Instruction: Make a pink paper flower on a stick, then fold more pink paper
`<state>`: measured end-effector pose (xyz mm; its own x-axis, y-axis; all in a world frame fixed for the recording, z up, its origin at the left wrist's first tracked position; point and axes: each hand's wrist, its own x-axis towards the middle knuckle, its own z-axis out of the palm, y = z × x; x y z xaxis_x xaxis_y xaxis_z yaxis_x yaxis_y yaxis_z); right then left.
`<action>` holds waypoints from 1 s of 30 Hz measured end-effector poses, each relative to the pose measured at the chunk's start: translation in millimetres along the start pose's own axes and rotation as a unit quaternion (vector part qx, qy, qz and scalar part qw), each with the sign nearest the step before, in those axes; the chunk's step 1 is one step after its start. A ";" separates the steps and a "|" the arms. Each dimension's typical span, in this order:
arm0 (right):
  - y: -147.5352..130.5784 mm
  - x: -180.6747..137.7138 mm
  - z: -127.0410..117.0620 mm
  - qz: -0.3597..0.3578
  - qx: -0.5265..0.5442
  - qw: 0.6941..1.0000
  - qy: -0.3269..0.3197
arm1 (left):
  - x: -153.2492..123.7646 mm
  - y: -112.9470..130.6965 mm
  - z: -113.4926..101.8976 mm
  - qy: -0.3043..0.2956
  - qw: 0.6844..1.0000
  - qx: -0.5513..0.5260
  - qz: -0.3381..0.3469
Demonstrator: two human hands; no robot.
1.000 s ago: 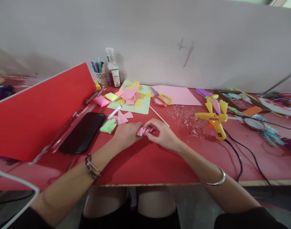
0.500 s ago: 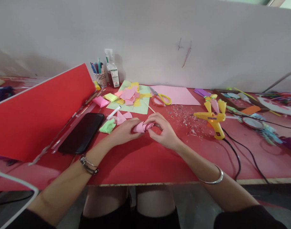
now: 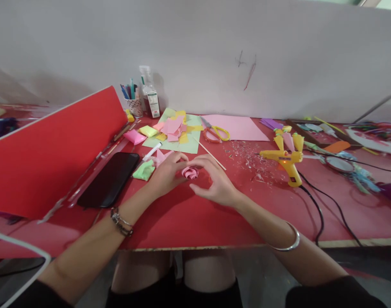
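A pink paper rose (image 3: 190,173), its rolled spiral facing me, is between my two hands above the red tabletop. My left hand (image 3: 170,174) is closed on its left side. Around its right side curves my right hand (image 3: 217,179), thumb and fingers apart; its fingertips are close to the top of the rose, and I cannot tell if they touch it. A thin wooden stick (image 3: 211,154) lies just behind my right hand. Pink paper scraps (image 3: 163,156) and a crumpled light green lump (image 3: 144,170) are beside my left hand.
A yellow glue gun (image 3: 286,160) with a lit orange light stands to the right, its cord running forward. Scissors (image 3: 216,133) lie at the back near a pink sheet (image 3: 236,127). At left are a black phone (image 3: 108,179) and a leaning red board (image 3: 63,149).
The pink roll has turned so its spiral end faces me. My right fingers have opened away from it, and more of the stick shows.
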<state>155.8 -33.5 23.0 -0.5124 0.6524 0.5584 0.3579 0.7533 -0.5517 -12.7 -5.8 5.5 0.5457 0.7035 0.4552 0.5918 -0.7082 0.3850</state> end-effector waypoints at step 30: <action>7.9 -1.3 2.3 -0.002 0.067 0.998 -0.002 | -3.7 8.4 1.8 -0.021 0.998 -0.060 -0.014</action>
<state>157.5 -28.6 16.5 -0.5162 0.6487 0.5592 0.2488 0.7383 -0.6269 -8.7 -14.2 5.6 0.5557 0.7230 0.4105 0.5331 -0.6887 0.4914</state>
